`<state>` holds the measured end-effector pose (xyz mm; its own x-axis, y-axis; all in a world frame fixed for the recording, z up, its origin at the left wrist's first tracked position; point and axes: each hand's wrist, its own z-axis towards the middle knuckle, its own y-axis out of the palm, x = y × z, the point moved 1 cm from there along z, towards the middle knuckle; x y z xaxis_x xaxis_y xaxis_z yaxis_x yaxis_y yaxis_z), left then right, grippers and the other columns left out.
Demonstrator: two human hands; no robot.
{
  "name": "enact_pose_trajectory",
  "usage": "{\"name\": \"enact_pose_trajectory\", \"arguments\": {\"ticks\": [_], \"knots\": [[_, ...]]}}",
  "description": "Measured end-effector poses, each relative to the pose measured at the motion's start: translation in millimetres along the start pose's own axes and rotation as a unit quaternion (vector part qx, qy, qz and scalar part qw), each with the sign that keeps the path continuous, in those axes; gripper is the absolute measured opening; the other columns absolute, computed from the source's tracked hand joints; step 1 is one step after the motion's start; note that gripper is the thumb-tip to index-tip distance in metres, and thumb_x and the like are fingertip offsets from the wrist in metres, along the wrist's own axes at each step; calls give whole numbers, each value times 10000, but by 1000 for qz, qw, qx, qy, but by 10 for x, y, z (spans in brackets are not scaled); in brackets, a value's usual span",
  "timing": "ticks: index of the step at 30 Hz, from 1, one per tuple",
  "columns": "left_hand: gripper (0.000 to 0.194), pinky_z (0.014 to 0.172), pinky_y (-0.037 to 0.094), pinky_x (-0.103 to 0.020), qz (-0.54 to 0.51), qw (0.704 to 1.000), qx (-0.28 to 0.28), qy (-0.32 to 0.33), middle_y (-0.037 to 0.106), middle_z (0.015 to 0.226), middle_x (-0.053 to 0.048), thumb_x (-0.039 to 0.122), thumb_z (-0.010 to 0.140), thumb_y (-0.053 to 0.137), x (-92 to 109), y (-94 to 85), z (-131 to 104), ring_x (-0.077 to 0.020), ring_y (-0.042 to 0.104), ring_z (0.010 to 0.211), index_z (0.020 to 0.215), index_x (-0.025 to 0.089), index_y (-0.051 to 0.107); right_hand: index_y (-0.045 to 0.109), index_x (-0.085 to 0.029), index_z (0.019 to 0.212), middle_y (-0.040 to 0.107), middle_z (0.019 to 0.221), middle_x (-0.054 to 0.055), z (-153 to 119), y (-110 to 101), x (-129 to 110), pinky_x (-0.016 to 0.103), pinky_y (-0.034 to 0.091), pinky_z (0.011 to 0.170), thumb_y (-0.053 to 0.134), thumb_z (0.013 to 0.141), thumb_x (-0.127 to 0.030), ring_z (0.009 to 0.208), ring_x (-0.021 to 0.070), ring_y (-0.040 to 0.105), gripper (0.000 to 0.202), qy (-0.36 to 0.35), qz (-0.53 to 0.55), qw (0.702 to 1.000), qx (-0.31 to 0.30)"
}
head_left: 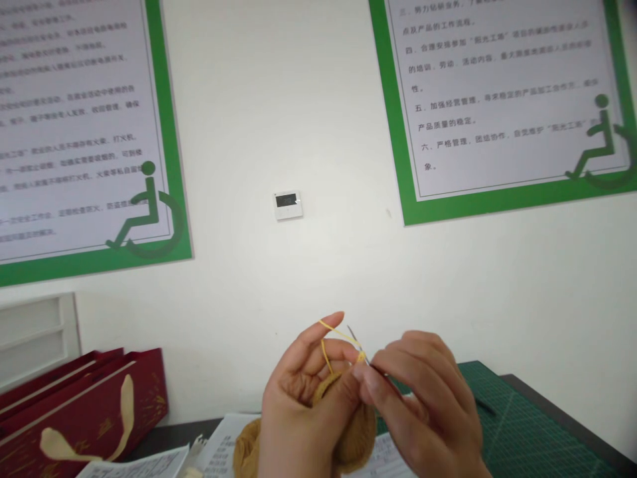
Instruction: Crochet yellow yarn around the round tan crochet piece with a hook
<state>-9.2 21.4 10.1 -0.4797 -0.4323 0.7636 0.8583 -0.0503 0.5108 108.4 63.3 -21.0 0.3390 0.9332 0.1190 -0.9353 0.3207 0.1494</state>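
Note:
My left hand [308, 392] pinches a small yellow crocheted piece [361, 357] between thumb and middle finger. Its raised index finger carries a strand of yellow yarn [341, 330] running to that piece. In my right hand [428, 398] is a thin metal crochet hook [354, 335], its tip pointing up and left past the yellow stitches. The fingertips of both hands nearly meet there. Below and behind my left hand hangs a brown fabric item [361, 435], partly hidden by the palm and wrist; I cannot tell whether the hand grips it.
Dark red gift bags [144, 392] with cream handles stand at the lower left. Printed papers [219, 445] lie on the dark table, a green cutting mat [527, 425] at the right. On the white wall are a thermostat [287, 206] and two green-framed posters [408, 206].

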Motion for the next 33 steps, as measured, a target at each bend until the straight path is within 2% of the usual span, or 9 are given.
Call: {"name": "enact_pose_trajectory", "arguments": {"ticks": [2, 4, 7, 9, 16, 20, 27, 30, 33], "knots": [[534, 569, 503, -186, -25, 995, -59, -75, 737, 708, -5, 175, 523, 1009, 2, -9, 9, -97, 651, 563, 1031, 211, 848, 715, -272, 997, 742, 818, 4, -8, -17, -8, 384, 507, 697, 703, 834, 12, 683, 161, 636, 327, -50, -17, 997, 52], [543, 594, 498, -175, -36, 987, -97, -125, 730, 705, -12, 172, 526, 1009, 16, -29, 27, -87, 651, 580, 1045, 198, 852, 702, -262, 1049, 678, 720, -6, -4, 20, -5, 336, 464, 579, 639, 943, -103, 599, 148, 579, 201, -26, 102, 991, 80], [522, 622, 488, -153, -31, 984, -114, -135, 735, 697, -21, 155, 539, 1001, 50, -65, 56, -90, 669, 630, 1038, 196, 855, 662, -264, 1035, 597, 690, -14, 12, 99, 6, 334, 466, 564, 587, 1011, -258, 605, 162, 559, 78, 125, 279, 946, 108], [513, 600, 473, -146, -21, 983, -124, -131, 731, 686, -19, 159, 546, 997, 71, -80, 65, -85, 658, 612, 1037, 208, 856, 631, -264, 1003, 571, 692, -17, 25, 115, -5, 323, 460, 578, 553, 1030, -304, 618, 160, 551, 92, 200, 337, 911, 125], [417, 546, 437, -138, -20, 985, -130, -116, 731, 671, -16, 144, 547, 988, 95, -87, 52, -69, 627, 565, 941, 194, 862, 555, -252, 874, 460, 597, -44, 72, 111, -30, 270, 392, 524, 407, 1071, -350, 543, 140, 414, 265, 346, 437, 826, 85], [417, 562, 455, -161, 5, 989, -104, -106, 723, 699, -17, 144, 556, 979, 97, -111, 66, -84, 623, 577, 951, 198, 857, 584, -254, 947, 532, 692, -36, 39, 99, -29, 264, 429, 582, 482, 1064, -341, 620, 126, 507, 177, 312, 390, 861, 102], [468, 596, 469, -177, -5, 984, -121, -129, 717, 704, -38, 170, 546, 984, 72, -134, 87, -115, 650, 614, 996, 200, 858, 613, -245, 1030, 577, 742, -17, 42, 40, -66, 304, 460, 619, 543, 1046, -267, 672, 142, 548, 75, 194, 317, 922, 107], [457, 565, 447, -158, -20, 981, -131, -138, 700, 672, -19, 148, 543, 980, 92, -125, 76, -87, 625, 568, 981, 189, 858, 610, -242, 1027, 569, 737, -20, 56, 24, -66, 294, 435, 596, 537, 1048, -260, 651, 135, 535, 78, 190, 311, 925, 110], [433, 550, 446, -149, -20, 980, -132, -147, 711, 667, -18, 151, 519, 990, 119, -112, 53, -80, 623, 562, 930, 190, 860, 597, -252, 990, 525, 702, -32, 75, 24, -49, 278, 403, 568, 499, 1061, -314, 617, 131, 496, 136, 254, 355, 894, 98]]}}
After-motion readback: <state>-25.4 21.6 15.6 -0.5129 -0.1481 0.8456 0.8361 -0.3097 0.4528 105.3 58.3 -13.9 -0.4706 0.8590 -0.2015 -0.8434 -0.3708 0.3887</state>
